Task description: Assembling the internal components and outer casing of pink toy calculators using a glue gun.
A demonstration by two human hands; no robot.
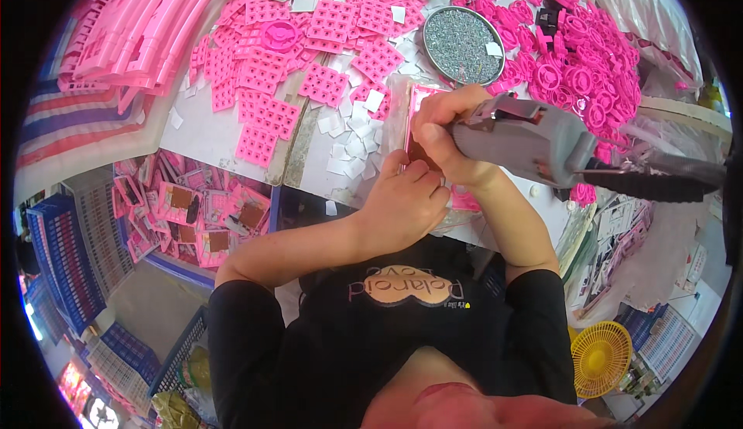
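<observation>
My right hand (449, 131) is wrapped round a grey power screwdriver (526, 141), whose body slants off to the right. Its tip is hidden behind my fingers. Under both hands lies a pink plastic housing (415, 108) with a brown board (418, 154) inside, mostly covered by them. My left hand (406, 200) is closed, its curled fingers pressed against the near left side of that housing. Just beyond my right hand stands a round dish of small metal screws (457, 51), with a white square of paper on it.
Pink keypad pieces (263, 69) and white paper squares (352, 146) are scattered to the left. Round pink parts (580, 65) heap up at the right. Long pink shells (139, 26) are stacked far left. A bin of pink housings (205, 208) is below; a yellow basket (601, 358) sits lower right.
</observation>
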